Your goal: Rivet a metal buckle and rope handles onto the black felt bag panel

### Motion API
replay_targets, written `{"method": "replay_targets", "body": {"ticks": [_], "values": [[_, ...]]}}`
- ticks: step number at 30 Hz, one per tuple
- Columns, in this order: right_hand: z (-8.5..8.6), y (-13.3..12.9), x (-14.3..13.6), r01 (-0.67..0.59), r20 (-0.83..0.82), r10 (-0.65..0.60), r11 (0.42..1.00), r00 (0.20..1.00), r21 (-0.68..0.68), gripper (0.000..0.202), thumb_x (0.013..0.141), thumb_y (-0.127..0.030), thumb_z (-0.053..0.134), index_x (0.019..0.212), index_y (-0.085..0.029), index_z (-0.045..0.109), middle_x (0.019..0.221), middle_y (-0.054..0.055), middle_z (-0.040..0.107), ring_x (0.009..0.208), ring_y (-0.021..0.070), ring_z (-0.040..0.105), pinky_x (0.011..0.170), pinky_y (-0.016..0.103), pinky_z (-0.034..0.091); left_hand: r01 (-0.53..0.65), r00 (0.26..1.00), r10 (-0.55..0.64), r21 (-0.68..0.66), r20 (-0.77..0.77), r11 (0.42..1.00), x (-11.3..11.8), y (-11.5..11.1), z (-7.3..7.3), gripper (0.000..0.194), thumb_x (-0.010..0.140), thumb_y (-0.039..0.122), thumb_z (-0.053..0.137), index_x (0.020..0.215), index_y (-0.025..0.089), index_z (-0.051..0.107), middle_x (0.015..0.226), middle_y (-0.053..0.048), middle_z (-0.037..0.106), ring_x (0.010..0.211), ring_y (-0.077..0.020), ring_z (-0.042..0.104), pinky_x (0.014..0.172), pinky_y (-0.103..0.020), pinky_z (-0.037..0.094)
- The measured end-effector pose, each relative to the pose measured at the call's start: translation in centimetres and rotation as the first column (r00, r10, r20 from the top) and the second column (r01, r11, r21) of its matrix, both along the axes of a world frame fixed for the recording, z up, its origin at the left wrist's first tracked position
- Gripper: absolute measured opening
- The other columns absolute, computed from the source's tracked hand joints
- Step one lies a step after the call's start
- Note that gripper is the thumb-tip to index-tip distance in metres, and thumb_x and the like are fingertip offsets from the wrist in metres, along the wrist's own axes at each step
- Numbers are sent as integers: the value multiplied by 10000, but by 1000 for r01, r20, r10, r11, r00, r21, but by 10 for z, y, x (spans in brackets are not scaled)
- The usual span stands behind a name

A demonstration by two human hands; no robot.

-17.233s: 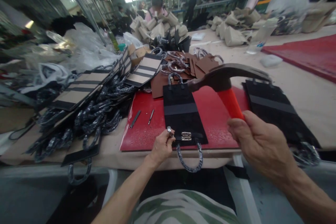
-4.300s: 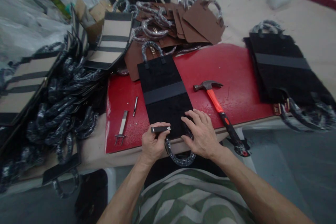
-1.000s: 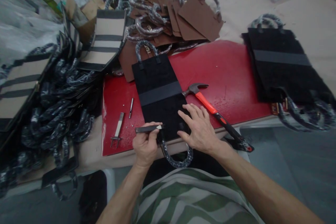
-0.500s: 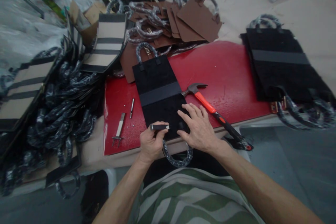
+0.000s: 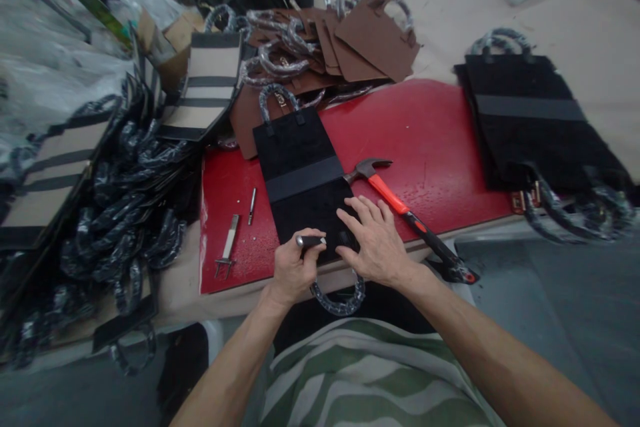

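A black bag panel (image 5: 295, 147) with a grey band lies flat before me on a red board (image 5: 400, 120). One wrapped loop handle is at its far end, and another handle (image 5: 340, 307) hangs over the near edge. My left hand (image 5: 296, 265) is closed around a short, dark rod-shaped tool (image 5: 311, 241) with a shiny rounded end and a pale tip; its exact kind is unclear. The tool is over the panel's near left part. My right hand (image 5: 376, 240) rests with fingers spread on the panel's near right side, beside a small dark tab (image 5: 345, 238).
A claw hammer (image 5: 395, 200) lies right of the panel. Left are a metal punch (image 5: 253, 207) and a pronged tool (image 5: 229, 245). Striped bag pieces (image 5: 65, 160) pile up at left, brown panels (image 5: 370, 40) at the back, black panels (image 5: 530, 113) at right.
My left hand has moved slightly right, and the tool's rounded end has turned more towards me. My right hand stays spread on the panel. The view has shifted slightly.
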State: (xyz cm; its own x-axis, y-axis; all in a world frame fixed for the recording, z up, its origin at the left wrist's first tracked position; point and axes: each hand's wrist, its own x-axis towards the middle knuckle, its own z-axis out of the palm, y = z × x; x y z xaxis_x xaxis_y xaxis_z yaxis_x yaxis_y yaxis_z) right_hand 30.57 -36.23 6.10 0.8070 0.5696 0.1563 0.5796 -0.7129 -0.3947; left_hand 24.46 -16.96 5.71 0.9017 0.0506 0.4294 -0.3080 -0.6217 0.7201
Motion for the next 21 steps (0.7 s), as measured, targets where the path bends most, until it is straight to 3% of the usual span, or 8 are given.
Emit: {"method": "replay_targets", "body": {"ticks": [2, 4, 7, 9, 12, 21], "values": [[0, 0, 0, -3, 3, 3, 1000, 1000, 4, 634, 838, -436, 679, 1399, -176, 532, 1537, 137, 395, 1432, 351, 286, 1186, 560, 169, -17, 997, 14, -39, -71, 999, 2, -1, 1, 108, 902, 172, 599, 983, 182, 670, 945, -40, 753, 900, -158, 722, 846, -273, 588], [0, -1, 0, -9, 5, 9, 1000, 1000, 6, 631, 841, -434, 678, 1396, -171, 533, 1534, 141, 398, 1430, 353, 287, 1183, 559, 177, -58, 985, 29, -162, -173, 985, 6, -1, 3, 90, 903, 196, 593, 957, 179, 663, 929, -44, 749, 887, -161, 723, 839, -285, 594], [1, -1, 0, -12, 13, 12, 1000, 1000, 5, 633, 837, -429, 684, 1392, -163, 535, 1528, 147, 400, 1427, 352, 292, 1182, 555, 183, -158, 954, 28, -422, -299, 893, 13, 4, 6, 125, 884, 274, 626, 937, 161, 625, 886, -53, 751, 816, -172, 736, 752, -301, 626], [0, 0, 0, -12, 19, 12, 1000, 1000, 3, 633, 835, -425, 685, 1391, -162, 535, 1525, 146, 404, 1423, 352, 296, 1179, 557, 186, -224, 944, 51, -520, -327, 824, 16, 11, 7, 207, 856, 327, 666, 942, 150, 603, 868, -59, 755, 783, -182, 742, 705, -311, 637], [-1, 0, 0, -13, 28, 13, 1000, 1000, -5, 627, 838, -426, 675, 1392, -168, 531, 1528, 142, 402, 1423, 354, 295, 1176, 558, 186, -268, 936, 83, -540, -342, 798, 15, 21, 8, 254, 828, 346, 704, 949, 144, 607, 867, -59, 755, 773, -179, 740, 703, -313, 640], [-2, 1, -1, -5, 40, 6, 1000, 999, -28, 616, 860, -449, 643, 1399, -178, 520, 1535, 133, 396, 1422, 354, 301, 1180, 551, 177, -162, 957, 36, -426, -289, 890, 2, 12, 7, 108, 868, 236, 657, 945, 160, 666, 926, -48, 752, 862, -169, 723, 820, -285, 583]]}}
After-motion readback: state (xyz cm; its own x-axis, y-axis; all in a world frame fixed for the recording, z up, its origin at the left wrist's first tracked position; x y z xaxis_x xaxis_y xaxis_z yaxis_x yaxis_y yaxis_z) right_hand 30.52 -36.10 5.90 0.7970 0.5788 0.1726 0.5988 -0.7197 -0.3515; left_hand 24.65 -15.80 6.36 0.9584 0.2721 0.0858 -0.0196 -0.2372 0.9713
